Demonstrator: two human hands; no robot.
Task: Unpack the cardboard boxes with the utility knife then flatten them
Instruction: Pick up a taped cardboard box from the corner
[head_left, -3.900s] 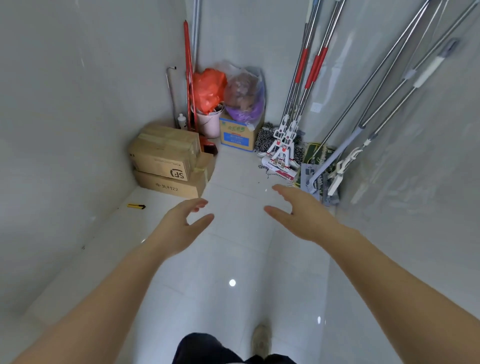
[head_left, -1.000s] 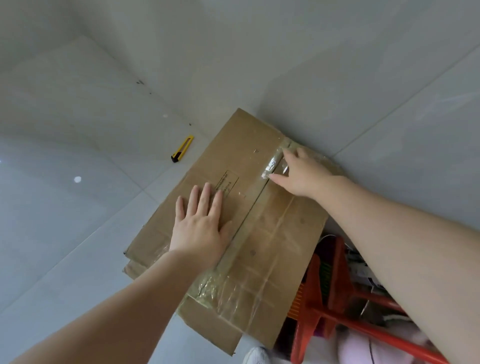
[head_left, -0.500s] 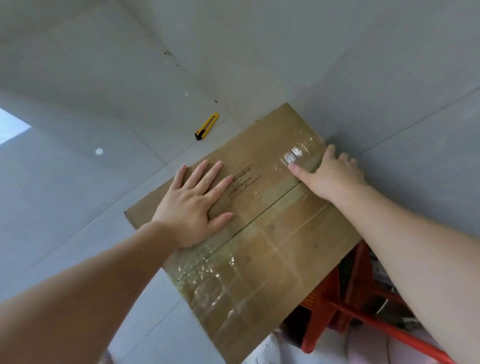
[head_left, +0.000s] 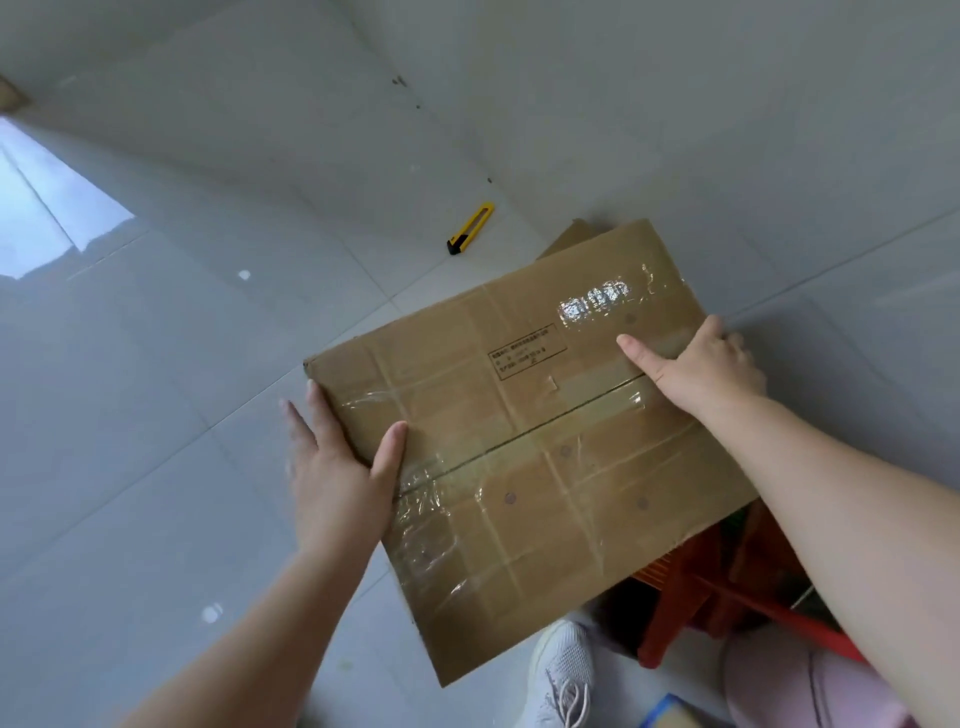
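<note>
Box (head_left: 530, 431): taped shut, contents hidden; held between both hands, a second box's corner (head_left: 569, 236) peeking out behind it.
Box look: brown cardboard, clear tape crossing a centre seam, small printed label on top.
Left hand (head_left: 337, 478): grips the left edge, thumb on top, fingers down the side.
Right hand (head_left: 701, 364): grips the right edge, thumb on top, fingers curled over.
Knife (head_left: 470, 229): yellow, flat on the floor (head_left: 156, 389) by the wall, well apart from the box; long axis diagonal, black end nearer the camera.
</note>
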